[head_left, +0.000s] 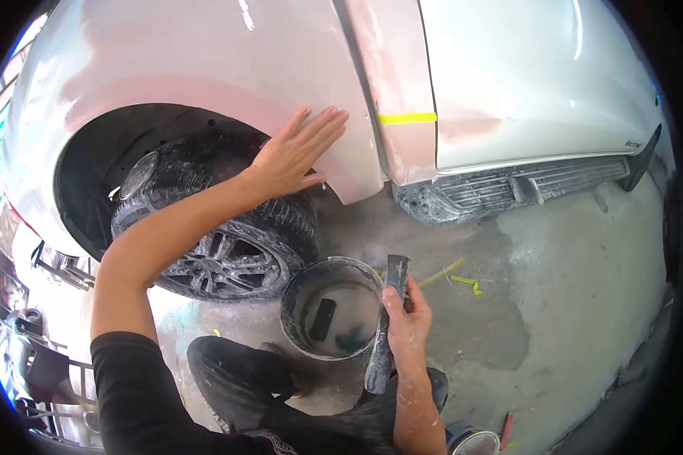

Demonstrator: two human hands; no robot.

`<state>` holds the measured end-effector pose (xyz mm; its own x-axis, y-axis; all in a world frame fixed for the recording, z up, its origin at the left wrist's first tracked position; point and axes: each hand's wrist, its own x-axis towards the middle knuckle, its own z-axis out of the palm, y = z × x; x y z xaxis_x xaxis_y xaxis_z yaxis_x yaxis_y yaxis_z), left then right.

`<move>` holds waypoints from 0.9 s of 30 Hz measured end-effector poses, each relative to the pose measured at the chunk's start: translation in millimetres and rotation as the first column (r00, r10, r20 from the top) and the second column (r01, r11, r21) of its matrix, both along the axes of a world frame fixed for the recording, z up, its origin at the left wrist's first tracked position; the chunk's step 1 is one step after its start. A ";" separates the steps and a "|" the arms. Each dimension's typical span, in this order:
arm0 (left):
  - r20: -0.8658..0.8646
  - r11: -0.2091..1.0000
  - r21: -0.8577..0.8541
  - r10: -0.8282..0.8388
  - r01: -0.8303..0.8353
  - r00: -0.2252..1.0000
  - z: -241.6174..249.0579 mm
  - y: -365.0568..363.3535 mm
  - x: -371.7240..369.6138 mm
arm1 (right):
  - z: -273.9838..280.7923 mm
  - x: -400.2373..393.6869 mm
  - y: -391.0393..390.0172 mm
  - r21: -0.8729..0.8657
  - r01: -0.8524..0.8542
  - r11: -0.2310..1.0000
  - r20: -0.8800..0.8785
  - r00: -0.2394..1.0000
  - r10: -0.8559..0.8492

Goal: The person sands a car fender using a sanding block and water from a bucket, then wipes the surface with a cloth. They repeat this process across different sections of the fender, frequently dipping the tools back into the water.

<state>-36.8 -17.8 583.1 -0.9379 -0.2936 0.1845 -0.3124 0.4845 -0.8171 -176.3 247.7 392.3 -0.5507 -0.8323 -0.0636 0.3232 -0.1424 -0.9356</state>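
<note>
My left hand [300,152] lies with its fingers stretched out against the car's fender [281,76], just behind the wheel arch. Patches of pinkish primer show through the pale paint there. In my right hand [408,326] is a long, dark sanding block [383,353], wet and greyish on its surface, held upright over the bucket's right rim. The black bucket [284,322] holds cloudy water, with a small dark block [322,319] in it. Next to my left forearm stands the dusty front wheel [228,262], turned outward.
Yellow tape [407,118] crosses the pinkish panel beside the door [539,83]. A running board [501,193] juts out below. Yellow tape scraps [467,283] lie on the wet concrete floor [569,303]. A can [478,443] stands at the bottom right, and car parts [45,371] sit at the left.
</note>
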 end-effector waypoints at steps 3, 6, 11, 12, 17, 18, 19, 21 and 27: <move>0.020 1.000 0.025 0.016 -0.017 1.000 -6.4 3.1 16.6 | 5.8 -3.3 5.6 0.028 -0.013 1.000 0.052 0.999 0.012; 0.044 0.999 0.042 0.029 -0.031 0.999 -8.3 6.1 30.5 | 6.6 -6.0 9.0 0.042 -0.012 0.999 0.027 1.000 0.011; 0.020 0.991 0.123 -0.058 0.055 0.998 10.6 -0.1 16.3 | 7.2 -7.9 11.0 0.022 -0.009 1.000 -0.005 1.000 0.009; -0.028 0.993 0.081 -0.085 0.087 0.996 18.3 -5.5 4.3 | 7.8 -7.7 10.9 0.028 -0.015 0.999 -0.011 1.000 0.015; -0.168 0.989 -0.058 -0.147 0.139 0.975 38.1 -20.5 -46.1 | -4.9 -0.8 10.2 0.017 0.005 1.000 -0.034 0.999 -0.004; -0.153 0.991 -0.037 -0.131 0.126 0.980 35.8 -18.1 -43.3 | -5.0 1.3 11.3 0.019 0.010 1.000 -0.052 0.999 -0.009; -0.138 0.993 -0.022 -0.118 0.116 0.983 34.5 -15.0 -37.4 | -4.5 2.7 11.4 0.016 0.017 1.000 -0.071 0.997 -0.016; -0.101 0.996 -0.002 -0.092 0.093 0.991 31.7 -8.6 -20.0 | -1.5 5.5 13.1 0.010 0.029 1.000 -0.123 0.992 -0.027; 0.018 0.997 0.067 -0.043 0.042 0.999 35.0 2.5 53.5 | -14.4 13.5 5.4 -0.104 0.087 0.991 -0.417 0.900 -0.123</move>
